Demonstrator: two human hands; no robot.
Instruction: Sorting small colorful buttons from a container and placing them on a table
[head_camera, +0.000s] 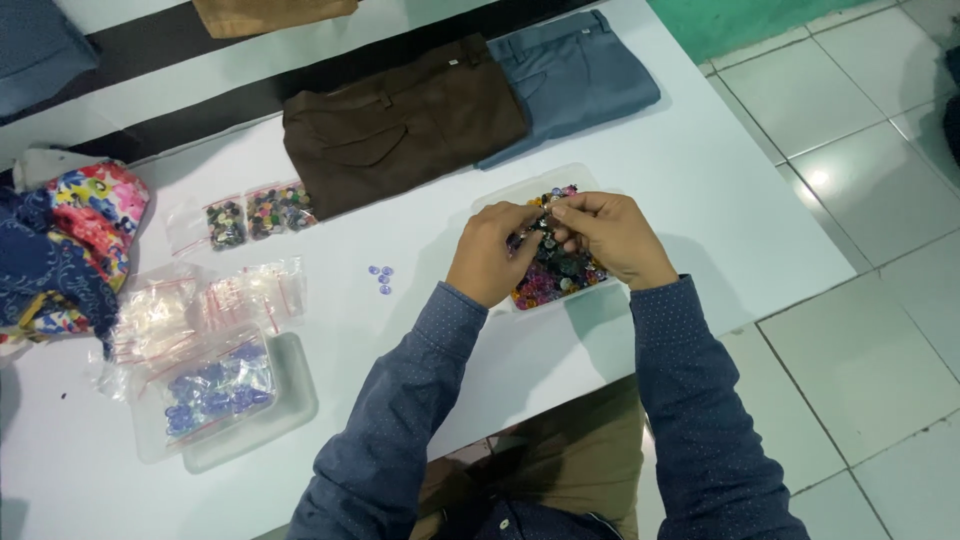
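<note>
Head view: both hands are working together w/ fingertips pinched over the clear plastic tray (497, 195) of mixed buttons (556, 272). The left hand (492, 255) and right hand (610, 235) are meeting tip to tip, each pinching at a small dark cluster of buttons (541, 224) between them; how many pieces, can't tell, too small. Fingers are clenching into a pinch, not spreading. To do this well, I'd judge: be keeping the pinch light and right over the tray so anything slipping is dropping back into the pile, and be separating pieces w/ thumb and forefinger only. Orientation of the pinched bit: round small things, no clear long axis, facing can't be read. The tray itself is running its long axis approx. from just under the wrists away past the fingertips, tilting slightly toward the right-hand side. Moving outward: just off the left hand's knuckles, a few loose blue buttons (380, 278) are lying on the white table (700, 180). Further out on that side, zip bags of dark buttons (255, 213), a heap of empty zip bags (215, 300), and a bag of blue buttons (215, 390) on another tray. Beyond the fingertips, folded brown trousers (400, 125) and blue-grey trousers (575, 75) are lying side by side, overlapping. Far left, floral cloth (75, 235).
</note>
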